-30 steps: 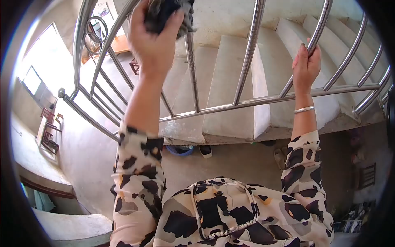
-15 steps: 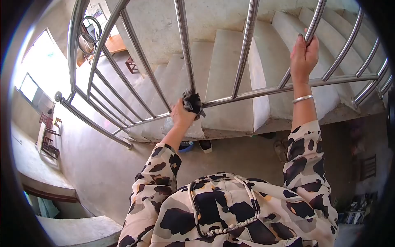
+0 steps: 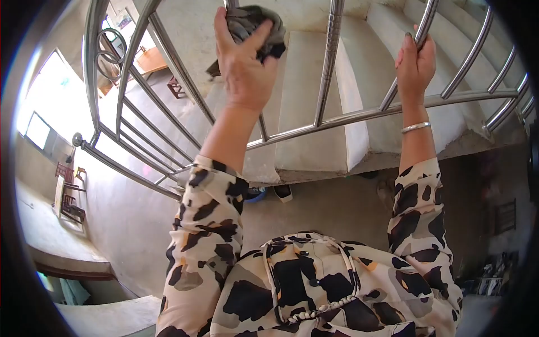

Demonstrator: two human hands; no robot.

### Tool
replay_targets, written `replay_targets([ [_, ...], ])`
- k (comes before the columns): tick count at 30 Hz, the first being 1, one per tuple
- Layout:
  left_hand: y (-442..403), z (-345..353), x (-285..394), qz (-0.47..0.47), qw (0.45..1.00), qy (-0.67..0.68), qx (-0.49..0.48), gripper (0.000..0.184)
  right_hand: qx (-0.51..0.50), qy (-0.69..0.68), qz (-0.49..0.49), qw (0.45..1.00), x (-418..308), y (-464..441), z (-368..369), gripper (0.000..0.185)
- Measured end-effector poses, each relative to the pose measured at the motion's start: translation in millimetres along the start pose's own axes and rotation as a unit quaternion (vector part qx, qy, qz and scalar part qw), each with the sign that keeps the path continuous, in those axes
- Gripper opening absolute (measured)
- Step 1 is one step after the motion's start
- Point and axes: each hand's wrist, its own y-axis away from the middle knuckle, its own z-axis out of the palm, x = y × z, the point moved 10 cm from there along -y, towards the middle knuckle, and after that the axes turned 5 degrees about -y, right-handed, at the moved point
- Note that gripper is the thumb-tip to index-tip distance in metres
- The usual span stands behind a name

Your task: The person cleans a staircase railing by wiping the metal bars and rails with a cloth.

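Note:
A crumpled dark grey rag (image 3: 257, 28) is in my left hand (image 3: 245, 70), pressed around an upright bar of the stainless-steel railing (image 3: 331, 53) near the top of the view. My fingers spread over the cloth, and the part of the bar under it is hidden. Off to the right, my right hand (image 3: 415, 64) is closed around another upright baluster (image 3: 428, 23), thumb on the near side. A silver bangle (image 3: 416, 127) circles that wrist. The lower horizontal rail (image 3: 359, 115) runs beneath both hands.
Concrete stairs (image 3: 311, 84) rise to the right behind the railing. Below them, a blue basin (image 3: 255, 194) and a pale container (image 3: 283, 193) stand on the floor. Wooden chairs (image 3: 72, 208) are by the left wall. A ball-ended rail (image 3: 77, 139) juts out at left.
My left hand has moved up the bar with the rag, from the lower rail toward the top of the view. My right hand still grips its baluster.

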Motion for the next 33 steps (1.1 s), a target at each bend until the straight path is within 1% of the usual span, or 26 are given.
replay_targets([
  [1, 10.8, 2.2, -0.3, 0.001, 1.000, 0.002, -0.004, 0.041, 0.002, 0.003, 0.003, 1.000, 2.8, -1.2, 0.0, 0.024],
  [3, 36.8, 11.1, 4.9, 0.039, 0.995, -0.081, -0.034, 0.046, 0.007, 0.011, -0.021, 1.000, -0.9, -0.6, -1.3, 0.024],
  [4, 51.9, 16.9, -2.2, 0.025, 0.994, -0.080, -0.068, 0.047, 0.008, 0.014, -0.017, 1.000, -1.2, 0.6, -2.4, 0.024],
  [5, 69.6, 17.7, -3.9, 0.026, 0.994, -0.080, -0.071, 0.047, 0.008, 0.012, -0.016, 1.000, -1.8, 0.3, -2.0, 0.024],
  [7, 110.4, 27.9, -21.7, -0.034, 0.991, -0.045, -0.123, 0.047, 0.013, 0.011, -0.014, 1.000, -1.5, -0.7, -2.2, 0.024],
  [10, 170.8, 38.0, -36.2, -0.049, 0.984, -0.061, -0.163, 0.047, 0.009, 0.004, -0.009, 1.000, -2.0, 0.8, -1.3, 0.023],
  [12, 211.3, 48.9, -52.7, -0.111, 0.963, -0.065, -0.238, 0.051, 0.017, -0.001, 0.005, 1.000, -2.3, 1.3, -1.3, 0.023],
  [13, 229.0, 48.0, -57.1, -0.113, 0.962, -0.066, -0.238, 0.051, 0.015, -0.001, 0.006, 1.000, -1.1, 1.7, -0.8, 0.023],
  [14, 251.3, 52.9, -71.6, -0.160, 0.946, -0.059, -0.276, 0.053, 0.017, -0.004, 0.004, 1.000, 0.2, 1.6, -1.0, 0.024],
  [15, 262.7, 56.7, -80.7, -0.206, 0.926, -0.052, -0.312, 0.056, 0.020, -0.006, 0.002, 1.000, -1.8, 0.5, -0.8, 0.024],
  [16, 263.6, 54.4, -83.3, -0.210, 0.930, -0.030, -0.299, 0.059, 0.021, -0.005, 0.002, 1.000, -4.4, -0.5, 0.3, 0.024],
  [17, 266.1, 51.3, -87.1, -0.210, 0.929, -0.029, -0.303, 0.059, 0.018, -0.044, 0.025, 0.999, -3.5, 0.2, 1.0, 0.027],
  [18, 266.3, 47.0, -90.9, -0.235, 0.914, -0.026, -0.331, 0.056, 0.014, -0.083, 0.049, 0.995, -4.2, 2.0, 2.3, 0.030],
  [19, 267.4, 44.9, -96.4, -0.259, 0.898, -0.024, -0.354, 0.054, 0.014, -0.083, 0.049, 0.995, -6.6, 2.4, 2.3, 0.030],
  [20, 265.6, 35.5, -97.2, -0.241, 0.912, -0.046, -0.329, 0.052, 0.012, -0.078, 0.048, 0.996, -8.9, 1.5, 3.0, 0.029],
  [21, 274.4, 31.5, -108.3, -0.238, 0.913, -0.047, -0.328, 0.052, 0.013, -0.072, 0.046, 0.996, -11.2, 1.5, 4.4, 0.028],
  [23, 326.9, 14.4, -174.8, -0.445, 0.852, -0.044, -0.272, 0.044, 0.018, -0.061, 0.045, 0.997, -10.8, 2.6, 2.7, 0.027],
  [24, 343.2, 2.1, -194.0, -0.561, 0.805, 0.035, -0.190, 0.044, 0.019, -0.049, 0.044, 0.998, -10.5, 3.3, 2.0, 0.027],
  [25, 364.5, -2.4, -206.3, -0.662, 0.733, 0.115, -0.101, 0.044, 0.019, -0.048, 0.042, 0.998, -10.2, 2.6, 1.9, 0.027],
  [26, 384.6, 6.7, -207.7, -0.728, 0.638, 0.246, -0.045, 0.047, 0.025, -0.038, 0.033, 0.998, -11.4, 2.2, 1.4, 0.027],
  [27, 385.4, 12.8, -209.7, -0.730, 0.636, 0.246, -0.043, 0.047, 0.031, -0.029, 0.025, 0.999, -12.1, 3.4, 2.0, 0.027],
  [28, 384.0, 30.2, -207.8, -0.728, 0.604, 0.324, -0.025, 0.048, 0.028, -0.030, 0.029, 0.999, -5.0, 4.2, 1.8, 0.027],
  [29, 381.8, 47.2, -204.3, -0.720, 0.567, 0.400, -0.004, 0.049, 0.024, 0.016, -0.005, 1.000, -0.7, 2.6, -1.1, 0.026],
  [30, 370.3, 45.1, -188.1, -0.745, 0.565, 0.350, 0.049, 0.045, 0.020, 0.061, -0.042, 0.997, -0.8, 0.6, -2.3, 0.025],
  [32, 356.6, 61.6, -158.8, -0.734, 0.561, 0.382, 0.030, 0.046, 0.024, 0.052, -0.038, 0.998, 1.1, -1.0, -3.4, 0.025],
  [33, 349.9, 67.1, -137.4, -0.736, 0.547, 0.399, 0.012, 0.045, 0.033, 0.043, -0.031, 0.998, 1.4, 1.1, -3.5, 0.024],
])
